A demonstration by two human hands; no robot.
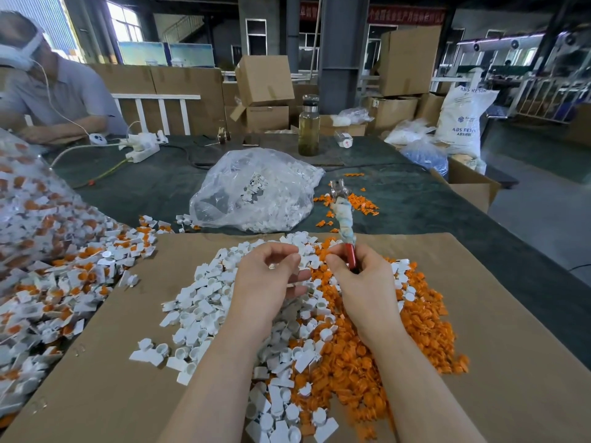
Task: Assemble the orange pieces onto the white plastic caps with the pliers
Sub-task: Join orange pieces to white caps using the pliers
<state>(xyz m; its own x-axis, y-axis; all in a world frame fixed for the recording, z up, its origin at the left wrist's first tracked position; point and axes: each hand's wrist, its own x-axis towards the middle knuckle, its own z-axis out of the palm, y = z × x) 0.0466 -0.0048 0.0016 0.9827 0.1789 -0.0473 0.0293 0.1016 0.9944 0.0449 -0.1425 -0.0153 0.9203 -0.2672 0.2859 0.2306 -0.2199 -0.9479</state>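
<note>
White plastic caps (204, 302) and orange pieces (361, 353) lie heaped mid-worktop (431, 199), toward its near edge. The right hand (361, 282) grips the upright pliers (343, 225); the left hand (268, 276) pinches something small, hard to identify. Best seat each piece squarely before squeezing gently.

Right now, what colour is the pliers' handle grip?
Red, on the pliers in the right hand; head view.

— Can we tell what the left hand (271, 276) holds?
— No; its curled fingers hide it.
— And the pliers (343, 219)?
— Our right hand (355, 276) covers the lower handles, and the head is blurred.
— The assembled heap (38, 251)?
— The left edge cuts it off.
</note>
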